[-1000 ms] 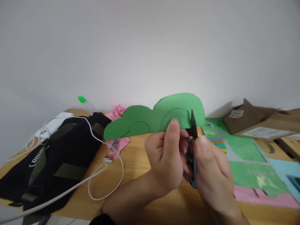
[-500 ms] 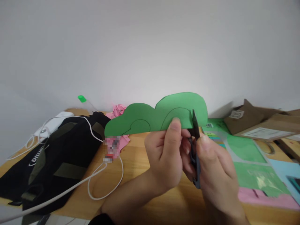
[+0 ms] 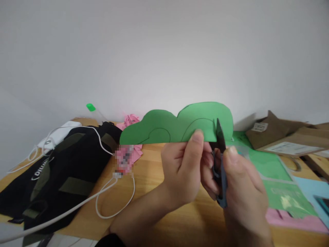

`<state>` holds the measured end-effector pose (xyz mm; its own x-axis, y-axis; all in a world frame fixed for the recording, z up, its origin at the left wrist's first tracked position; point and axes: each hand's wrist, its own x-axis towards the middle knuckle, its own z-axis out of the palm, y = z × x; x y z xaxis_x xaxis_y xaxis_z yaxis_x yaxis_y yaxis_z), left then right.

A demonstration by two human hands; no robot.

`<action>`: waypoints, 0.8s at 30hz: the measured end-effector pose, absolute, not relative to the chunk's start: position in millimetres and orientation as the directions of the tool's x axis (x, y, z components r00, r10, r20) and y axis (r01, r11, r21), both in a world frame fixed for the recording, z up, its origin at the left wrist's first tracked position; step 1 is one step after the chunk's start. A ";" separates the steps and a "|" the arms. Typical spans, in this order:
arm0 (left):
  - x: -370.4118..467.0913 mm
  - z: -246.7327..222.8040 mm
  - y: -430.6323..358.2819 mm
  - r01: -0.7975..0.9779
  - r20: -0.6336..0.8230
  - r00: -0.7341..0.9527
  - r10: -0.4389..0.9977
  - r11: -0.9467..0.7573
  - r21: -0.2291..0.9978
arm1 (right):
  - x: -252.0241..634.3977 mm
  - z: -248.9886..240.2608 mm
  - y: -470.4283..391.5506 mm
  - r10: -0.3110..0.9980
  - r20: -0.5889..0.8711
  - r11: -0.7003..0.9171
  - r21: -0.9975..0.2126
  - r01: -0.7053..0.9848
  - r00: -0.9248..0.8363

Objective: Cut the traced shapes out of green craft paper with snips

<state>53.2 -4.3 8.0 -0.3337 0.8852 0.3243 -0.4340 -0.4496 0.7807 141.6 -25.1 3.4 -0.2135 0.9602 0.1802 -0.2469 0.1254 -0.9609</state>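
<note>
A green sheet of paper [image 3: 164, 123] with a wavy, cloud-like top edge is held up in front of me. Dark curved lines are drawn on its lower part. My left hand [image 3: 183, 168] pinches its bottom edge, thumb in front and fingers behind. In my right hand [image 3: 244, 185] is a pair of dark scissors [image 3: 221, 164], thumb and fingers round the handles. One blade stands upright before the paper near its right end, beside the end of the larger drawn curve. The other blade is mostly hidden behind the sheet.
On the wooden table [image 3: 149, 171], a black bag [image 3: 77, 171] and white cable [image 3: 77, 209] lie left. Pink paper [image 3: 135, 156] is behind my left hand. Brown cardboard packaging [image 3: 290, 133], green sheets in clear sleeves [image 3: 282, 192] and pink paper [image 3: 295, 219] lie right. A wall [image 3: 164, 51] rises behind.
Both hands, the green paper and the scissors have shifted slightly to the right together. The left end of the paper has risen a little. The scissors remain at the same place on the sheet.
</note>
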 end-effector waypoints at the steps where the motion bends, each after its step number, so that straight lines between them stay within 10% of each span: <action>1: 53.6 8.0 -4.7 -0.441 0.320 -0.320 0.892 -0.439 0.783 | 142.1 2.9 -25.2 0.958 0.187 0.133 -0.962 -0.239 -0.217; 24: 59.5 7.3 -5.9 -0.574 0.291 -0.252 0.923 -0.385 0.723 | 143.9 -0.6 -25.3 0.954 0.196 0.135 -0.956 -0.259 -0.226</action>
<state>59.5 -5.9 7.3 -0.2521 0.9229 0.2909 -0.5737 -0.3846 0.7231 143.9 -25.3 -0.6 -0.2257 0.9543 0.1957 -0.2587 0.1349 -0.9565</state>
